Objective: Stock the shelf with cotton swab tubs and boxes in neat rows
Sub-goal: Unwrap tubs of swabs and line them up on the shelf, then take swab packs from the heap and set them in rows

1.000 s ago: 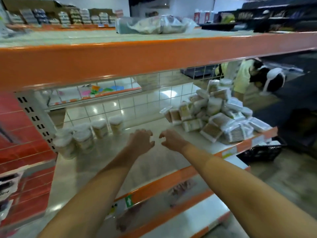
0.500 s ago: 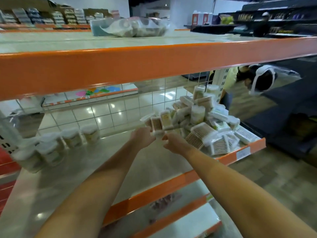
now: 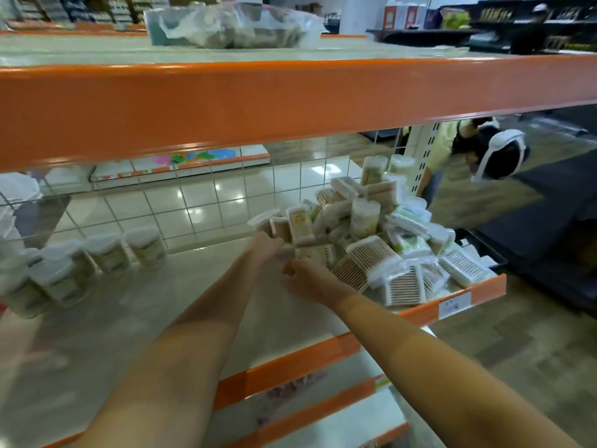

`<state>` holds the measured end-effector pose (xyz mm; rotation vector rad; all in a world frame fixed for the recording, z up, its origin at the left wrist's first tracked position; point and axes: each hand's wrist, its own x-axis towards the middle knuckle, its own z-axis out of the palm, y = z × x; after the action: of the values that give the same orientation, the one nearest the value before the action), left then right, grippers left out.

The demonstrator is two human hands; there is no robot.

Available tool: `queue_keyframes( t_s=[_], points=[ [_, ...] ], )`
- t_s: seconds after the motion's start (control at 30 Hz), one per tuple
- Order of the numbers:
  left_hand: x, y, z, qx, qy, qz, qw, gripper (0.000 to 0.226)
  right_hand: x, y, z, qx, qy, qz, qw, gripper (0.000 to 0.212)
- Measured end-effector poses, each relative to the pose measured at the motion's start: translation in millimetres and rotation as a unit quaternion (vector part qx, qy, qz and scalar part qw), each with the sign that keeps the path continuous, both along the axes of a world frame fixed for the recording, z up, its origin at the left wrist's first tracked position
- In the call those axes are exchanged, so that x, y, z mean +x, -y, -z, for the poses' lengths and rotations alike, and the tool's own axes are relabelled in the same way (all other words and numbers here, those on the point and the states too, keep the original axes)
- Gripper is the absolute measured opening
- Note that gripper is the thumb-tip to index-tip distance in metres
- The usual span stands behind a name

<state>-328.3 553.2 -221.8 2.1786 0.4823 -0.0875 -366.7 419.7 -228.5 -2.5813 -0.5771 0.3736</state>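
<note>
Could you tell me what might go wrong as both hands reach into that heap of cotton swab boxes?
1. The heap of boxes is loosely stacked, so pulling from its near edge, where the left hand and right hand meet it, could topple it.
2. Flat packs lie close to the shelf's orange front edge and could slide off.
3. A sliding heap might reach the rows of tubs.

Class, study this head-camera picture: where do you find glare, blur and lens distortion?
Head view: ceiling lights glare as bright spots on the tiled floor behind the wire grid; the round tubs at left are smeared by motion blur, as is the pile of boxes; the wide lens bows the orange shelf beam; both forearms loom large at the bottom.
</note>
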Motion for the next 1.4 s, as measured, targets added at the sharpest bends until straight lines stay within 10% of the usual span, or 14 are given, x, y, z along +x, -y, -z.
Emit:
queue_keyframes(
  t_s=[0.87,1.1,1.4],
  points=[
    [-126.6,-77.2,-21.0,-0.197,0.138,-0.063,0.968,0.013,-26.5,-37.0,-43.2,0.238,0.075,-0.023,0.968,0.032],
    [-149.6,-98.9,-26.2,-0.127,0.119,0.027,0.984,0.013,-31.7,-60.6,-39.2,0.208,-0.004,-0.13,0.969,0.05],
    [-160.9,-110.5,-33.4,-0.09,0.1,0.058,0.989,0.04,-42.6,-65.6,-24.0,0.222,-0.086,-0.168,0.956,0.018]
  ],
)
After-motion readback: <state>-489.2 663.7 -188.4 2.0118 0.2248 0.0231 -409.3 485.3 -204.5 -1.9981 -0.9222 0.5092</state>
